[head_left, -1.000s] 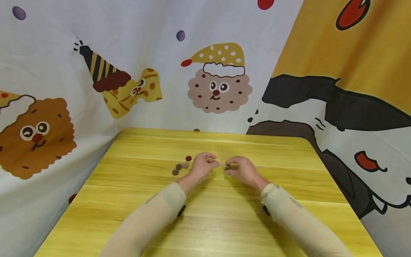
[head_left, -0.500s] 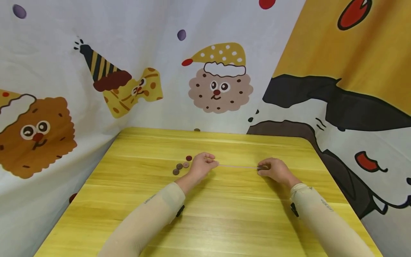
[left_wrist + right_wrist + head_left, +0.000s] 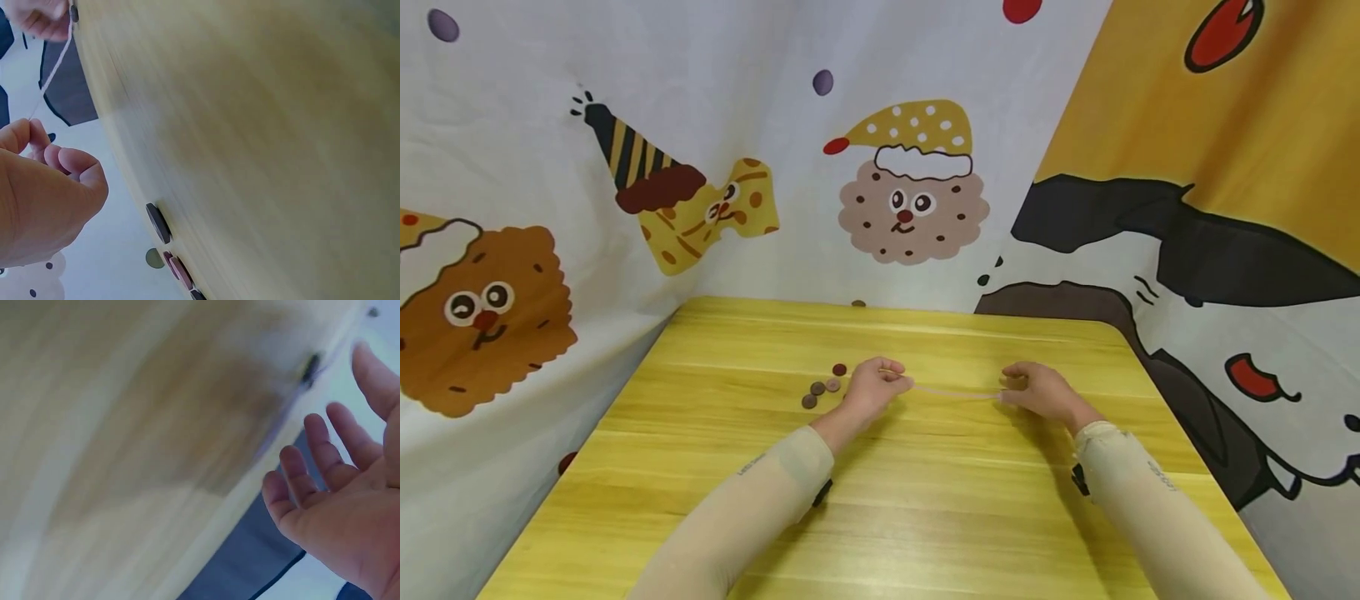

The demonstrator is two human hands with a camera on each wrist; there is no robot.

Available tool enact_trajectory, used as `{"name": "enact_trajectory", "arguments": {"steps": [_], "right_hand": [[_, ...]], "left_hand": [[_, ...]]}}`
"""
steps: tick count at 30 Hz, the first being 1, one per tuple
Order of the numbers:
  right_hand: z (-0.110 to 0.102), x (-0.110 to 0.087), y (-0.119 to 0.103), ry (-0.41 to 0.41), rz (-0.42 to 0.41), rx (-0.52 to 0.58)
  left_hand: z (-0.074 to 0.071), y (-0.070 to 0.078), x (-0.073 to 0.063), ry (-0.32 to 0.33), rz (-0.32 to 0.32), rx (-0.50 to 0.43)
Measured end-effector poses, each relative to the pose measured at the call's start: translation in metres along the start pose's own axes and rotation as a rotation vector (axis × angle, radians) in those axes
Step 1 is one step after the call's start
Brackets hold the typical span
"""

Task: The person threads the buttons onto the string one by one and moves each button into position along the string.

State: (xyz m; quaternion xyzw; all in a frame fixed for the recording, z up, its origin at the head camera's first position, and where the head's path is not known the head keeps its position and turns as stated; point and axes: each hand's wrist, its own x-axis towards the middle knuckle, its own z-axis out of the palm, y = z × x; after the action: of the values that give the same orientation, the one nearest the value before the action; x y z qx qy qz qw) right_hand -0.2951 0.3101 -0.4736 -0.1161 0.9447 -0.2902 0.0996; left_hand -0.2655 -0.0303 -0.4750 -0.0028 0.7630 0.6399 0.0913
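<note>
My left hand (image 3: 871,392) pinches one end of a thin pale string (image 3: 955,392) between thumb and forefinger, above the table. The string runs to the right toward my right hand (image 3: 1043,390), sagging slightly. In the right wrist view a dark round button (image 3: 310,369), blurred, is on the string just beyond my right hand's fingertips. The right fingers are spread and loosely bent, with thumb apart from them. Left of my left hand lie several buttons: a dark red one (image 3: 839,369), a pinkish one (image 3: 832,384) and brown ones (image 3: 817,388).
The yellow wood-grain table (image 3: 910,500) spreads under both hands. A cartoon-printed cloth (image 3: 760,67) hangs behind it and along its sides.
My right hand has moved right along the string with the button, drawing it away from my left hand. Its fingers have since come off the button. My left hand has stayed in place.
</note>
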Motion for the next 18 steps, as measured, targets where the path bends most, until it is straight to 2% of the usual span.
{"name": "enact_trajectory", "arguments": {"steps": [4,10,13,18], "right_hand": [[0.016,0.007,-0.037,0.030,-0.080,0.066],[0.052,0.018,-0.090,-0.073,-0.172,0.255],[0.065,0.021,-0.102,-0.101,-0.184,0.298],[0.076,0.023,-0.109,-0.045,-0.207,0.286]], "left_hand": [[0.000,0.001,0.000,-0.009,-0.001,-0.014],[0.001,0.000,0.001,-0.012,0.004,-0.008],[0.002,-0.001,0.002,-0.005,0.008,0.006],[0.003,-0.002,0.001,0.012,0.010,0.014]]}}
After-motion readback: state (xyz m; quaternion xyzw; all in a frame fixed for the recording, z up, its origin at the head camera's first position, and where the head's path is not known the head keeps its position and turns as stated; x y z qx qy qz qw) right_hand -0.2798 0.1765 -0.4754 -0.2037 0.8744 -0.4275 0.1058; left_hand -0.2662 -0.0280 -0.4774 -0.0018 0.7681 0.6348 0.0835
